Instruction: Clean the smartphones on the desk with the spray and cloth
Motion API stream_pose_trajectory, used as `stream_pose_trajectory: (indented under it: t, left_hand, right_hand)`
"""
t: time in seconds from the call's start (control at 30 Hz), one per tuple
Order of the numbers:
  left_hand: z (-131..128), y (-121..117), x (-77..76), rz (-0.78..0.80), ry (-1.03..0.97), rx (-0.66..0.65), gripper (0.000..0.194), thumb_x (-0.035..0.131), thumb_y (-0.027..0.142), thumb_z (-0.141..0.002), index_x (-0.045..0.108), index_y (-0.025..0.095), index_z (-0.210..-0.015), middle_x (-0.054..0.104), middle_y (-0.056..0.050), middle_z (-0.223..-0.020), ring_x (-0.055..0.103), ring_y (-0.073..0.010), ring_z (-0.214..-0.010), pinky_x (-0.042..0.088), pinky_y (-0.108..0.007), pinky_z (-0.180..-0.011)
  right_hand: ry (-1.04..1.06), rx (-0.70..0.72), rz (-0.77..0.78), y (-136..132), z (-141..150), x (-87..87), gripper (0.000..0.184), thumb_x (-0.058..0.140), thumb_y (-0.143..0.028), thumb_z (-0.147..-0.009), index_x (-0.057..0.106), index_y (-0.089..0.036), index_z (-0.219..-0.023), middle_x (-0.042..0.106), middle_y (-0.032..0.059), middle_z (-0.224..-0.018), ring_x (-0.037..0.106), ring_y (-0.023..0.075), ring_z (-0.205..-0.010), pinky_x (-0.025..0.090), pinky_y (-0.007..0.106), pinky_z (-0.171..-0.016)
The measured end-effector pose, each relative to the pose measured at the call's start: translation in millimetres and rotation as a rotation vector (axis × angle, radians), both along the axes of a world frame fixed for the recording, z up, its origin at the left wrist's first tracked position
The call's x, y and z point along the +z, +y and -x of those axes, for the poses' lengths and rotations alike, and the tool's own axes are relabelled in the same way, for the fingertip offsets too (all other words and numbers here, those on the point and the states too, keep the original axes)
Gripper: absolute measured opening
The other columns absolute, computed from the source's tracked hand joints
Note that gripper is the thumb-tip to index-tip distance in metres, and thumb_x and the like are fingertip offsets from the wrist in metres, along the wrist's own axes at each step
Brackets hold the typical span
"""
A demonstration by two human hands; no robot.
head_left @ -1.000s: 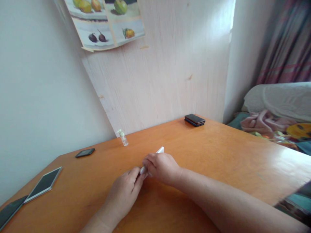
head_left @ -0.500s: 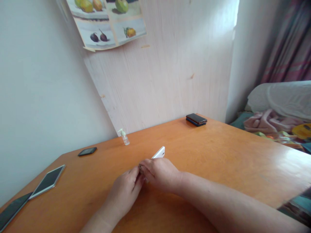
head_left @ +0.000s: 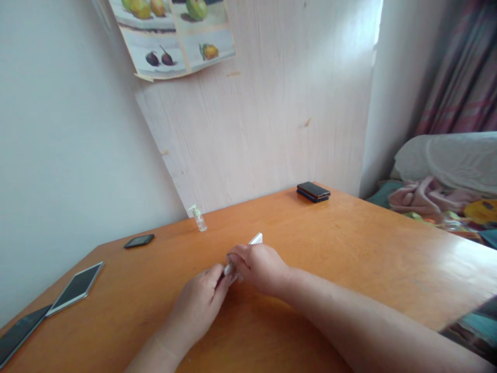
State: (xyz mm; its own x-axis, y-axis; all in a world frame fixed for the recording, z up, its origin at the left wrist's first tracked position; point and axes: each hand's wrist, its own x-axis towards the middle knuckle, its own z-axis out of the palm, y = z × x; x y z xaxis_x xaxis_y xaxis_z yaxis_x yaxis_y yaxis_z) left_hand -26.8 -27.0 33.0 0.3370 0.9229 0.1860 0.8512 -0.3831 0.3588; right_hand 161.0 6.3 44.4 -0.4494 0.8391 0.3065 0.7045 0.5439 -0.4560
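A slim white phone (head_left: 257, 239) is tilted above the table between my hands. Its far corner shows beyond my right hand, while most of its body is covered. My left hand (head_left: 200, 300) is closed on the near end of the phone. My right hand (head_left: 266, 267) curls over the phone with its fingers bent and pressed together. Something small, pale and crumpled pokes out under those fingertips, too blurred to name.
Wooden table (head_left: 349, 238) beneath. A clear pump bottle (head_left: 200, 221) and a small black phone (head_left: 139, 241) stand near the wall. A white-edged tablet (head_left: 76, 288) overlaps a dark tablet (head_left: 23, 334) at left. Stacked dark phones (head_left: 312, 191) lie far right.
My right hand has shifted slightly up, covering more of the white phone. The gap between both hands' fingers has widened, and more of the pale thing shows there.
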Motion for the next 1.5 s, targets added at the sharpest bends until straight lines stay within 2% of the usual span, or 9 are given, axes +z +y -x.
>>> stream_pose_trajectory:
  t: [0.1, 0.27, 0.33, 0.4, 0.6, 0.9, 1.17, 1.37, 1.5]
  left_hand:
    - [0.8, 0.7, -0.5, 0.0, -0.035, -0.028, 0.022, 0.037, 0.036, -0.097, 0.053, 0.023, -0.091, 0.067, -0.004, -0.09, 0.063, -0.0196, -0.082, 0.04, -0.027, -0.07]
    - [-2.3, 0.8, 2.1, -0.013, 0.048, 0.025, 0.022, 0.038, 0.037, -0.096, 0.052, 0.023, -0.085, 0.064, -0.002, -0.079, 0.06, -0.0189, -0.073, 0.037, -0.026, -0.063]
    - [-3.1, 0.4, 2.8, -0.026, 0.059, 0.028, 0.022, 0.038, 0.037, -0.096, 0.052, 0.023, -0.086, 0.064, -0.002, -0.079, 0.06, -0.0186, -0.072, 0.036, -0.026, -0.062]
    - [-3.1, 0.0, 2.5, -0.025, 0.062, 0.035, 0.023, 0.038, 0.036, -0.096, 0.051, 0.022, -0.084, 0.064, -0.002, -0.078, 0.06, -0.0181, -0.07, 0.036, -0.026, -0.061]
    - [-0.7, 0.3, -0.9, -0.023, -0.04, -0.036, 0.02, 0.038, 0.034, -0.097, 0.053, 0.023, -0.09, 0.068, -0.005, -0.088, 0.063, -0.0194, -0.08, 0.04, -0.027, -0.068]
    - [-2.5, 0.1, 1.8, -0.015, 0.052, 0.026, 0.022, 0.035, 0.036, -0.097, 0.048, 0.023, -0.085, 0.063, -0.002, -0.079, 0.058, -0.0177, -0.072, 0.036, -0.026, -0.062]
    - [-2.0, -0.4, 1.7, 0.015, 0.04, 0.024, 0.025, 0.035, 0.038, -0.097, 0.05, 0.023, -0.084, 0.063, -0.002, -0.078, 0.059, -0.0178, -0.071, 0.036, -0.025, -0.062]
    - [-0.8, 1.0, 1.4, -0.003, 0.051, 0.039, 0.025, 0.035, 0.04, -0.097, 0.048, 0.023, -0.084, 0.062, -0.001, -0.077, 0.058, -0.0181, -0.07, 0.034, -0.025, -0.061]
    - [1.3, 2.4, -0.6, 0.017, 0.021, 0.053, 0.027, 0.034, 0.042, -0.097, 0.05, 0.023, -0.086, 0.061, 0.0, -0.073, 0.057, -0.0181, -0.067, 0.033, -0.026, -0.061]
  right_hand:
    - [-0.026, 0.084, -0.032, -8.2, 5.8, 0.5, 0.033, 0.037, -0.036, -0.098, 0.066, -0.024, -0.092, 0.072, 0.0023, -0.086, 0.062, 0.0148, -0.073, 0.032, 0.024, -0.058]
    - [0.028, -0.331, 0.067, 29.7, -23.5, -1.4, 0.04, 0.034, -0.041, -0.099, 0.069, -0.022, -0.092, 0.072, 0.0069, -0.091, 0.064, 0.0181, -0.082, 0.033, 0.026, -0.061]
    - [0.058, -0.413, 0.085, 40.0, -30.9, -3.0, 0.04, 0.035, -0.041, -0.099, 0.069, -0.021, -0.092, 0.072, 0.0071, -0.091, 0.064, 0.0182, -0.083, 0.032, 0.027, -0.06]
    - [0.067, -0.371, 0.064, 36.6, -27.6, -4.4, 0.039, 0.036, -0.041, -0.099, 0.069, -0.022, -0.09, 0.073, 0.0059, -0.088, 0.064, 0.0176, -0.082, 0.032, 0.027, -0.06]
    - [0.022, 0.013, -0.04, -9.1, 8.4, -4.5, 0.035, 0.037, -0.04, -0.099, 0.066, -0.023, -0.087, 0.072, 0.002, -0.083, 0.063, 0.0145, -0.073, 0.031, 0.025, -0.059]
    - [0.057, -0.415, 0.081, 43.1, -34.3, -2.9, 0.035, 0.039, -0.04, -0.097, 0.069, -0.022, -0.091, 0.073, 0.0071, -0.093, 0.064, 0.0189, -0.085, 0.033, 0.027, -0.062]
    - [0.045, -0.084, 0.001, 8.7, -4.4, -6.7, 0.037, 0.038, -0.042, -0.097, 0.068, -0.024, -0.087, 0.072, 0.0031, -0.083, 0.062, 0.0149, -0.075, 0.032, 0.025, -0.062]
    - [0.475, -0.292, 0.218, 50.6, -27.2, -17.9, 0.028, 0.051, -0.036, -0.09, 0.065, -0.019, -0.072, 0.067, 0.0041, -0.075, 0.057, 0.0147, -0.073, 0.034, 0.024, -0.064]
    - [0.628, -0.319, 0.384, 71.5, -33.5, -29.4, 0.038, 0.041, -0.035, -0.093, 0.057, -0.017, -0.063, 0.056, 0.0006, -0.055, 0.047, 0.0099, -0.049, 0.033, 0.022, -0.049]
